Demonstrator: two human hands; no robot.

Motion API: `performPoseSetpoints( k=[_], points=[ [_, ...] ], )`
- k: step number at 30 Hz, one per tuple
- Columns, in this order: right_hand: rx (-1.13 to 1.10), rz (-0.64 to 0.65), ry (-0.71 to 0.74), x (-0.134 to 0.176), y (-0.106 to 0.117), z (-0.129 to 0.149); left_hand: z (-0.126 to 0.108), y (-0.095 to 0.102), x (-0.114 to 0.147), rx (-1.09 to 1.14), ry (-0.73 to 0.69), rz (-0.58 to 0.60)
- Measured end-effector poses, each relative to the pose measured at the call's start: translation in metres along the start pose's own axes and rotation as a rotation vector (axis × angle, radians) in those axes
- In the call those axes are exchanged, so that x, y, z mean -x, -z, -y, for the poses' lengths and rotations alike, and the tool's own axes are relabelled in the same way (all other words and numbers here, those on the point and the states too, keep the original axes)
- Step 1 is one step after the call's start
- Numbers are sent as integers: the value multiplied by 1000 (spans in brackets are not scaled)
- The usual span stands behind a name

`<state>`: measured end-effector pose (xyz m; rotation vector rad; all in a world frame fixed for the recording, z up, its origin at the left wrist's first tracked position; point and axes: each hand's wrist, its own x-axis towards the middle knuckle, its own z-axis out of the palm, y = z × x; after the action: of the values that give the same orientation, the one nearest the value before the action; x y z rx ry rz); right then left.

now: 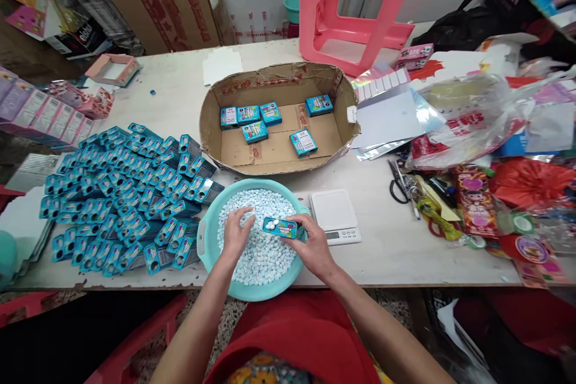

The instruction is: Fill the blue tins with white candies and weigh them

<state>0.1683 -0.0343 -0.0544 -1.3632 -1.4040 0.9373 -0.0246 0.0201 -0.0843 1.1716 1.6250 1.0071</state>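
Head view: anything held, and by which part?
Right hand holds a box by its right end. Left hand, over the candies: can't tell.

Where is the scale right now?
In the head view, the scale lies on the table, just right of the basin, near the right hand, on the near side of the carton.

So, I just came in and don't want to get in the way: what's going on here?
A person's right hand holds a small blue box over a basin of small white pieces, with similar pieces showing at the box's left end. Their left hand is over the basin, fingers apart. Many similar boxes are piled to the left, six more lie in a cardboard tray behind, and a scale sits to the right.
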Motion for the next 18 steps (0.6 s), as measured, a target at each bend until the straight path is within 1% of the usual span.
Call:
performPoseSetpoints(
  k=[1,2,3,5,6,8,10,11,12,13,15,16,17,18],
  points=[
    [-4,3,4,-1,2,-1,6,1,-1,-80,-20,13],
    [-10,6,9,-3,4,-2,9,2,0,-97,-17,13],
    [-17,9,14,-4,6,-2,8,1,1,-62,6,10],
    [-29,19,19,-7,10,-1,-4,-5,7,80,36,22],
    [-34,22,17,-8,12,0,-15,-9,10,142,13,46],
    [-45,26,3,-11,15,2,-38,-19,16,172,-102,156],
    [-60,34,-29,-14,18,3,-57,-29,20,102,-225,285],
    [-70,40,-51,-15,20,3,-63,-33,21,58,-266,312],
    [-85,44,-77,-16,23,4,-66,-36,20,18,-293,298],
    [-102,44,-106,-16,26,5,-65,-37,19,-16,-308,241],
    [-142,45,-151,-14,36,7,-57,-33,14,-77,-295,110],
    [-168,47,-159,-13,42,7,-50,-28,10,-122,-281,95],
    [-194,43,-154,-11,50,6,-43,-23,6,-181,-266,126],
    [-216,33,-138,-9,58,4,-37,-18,2,-244,-254,192]
  ],
)
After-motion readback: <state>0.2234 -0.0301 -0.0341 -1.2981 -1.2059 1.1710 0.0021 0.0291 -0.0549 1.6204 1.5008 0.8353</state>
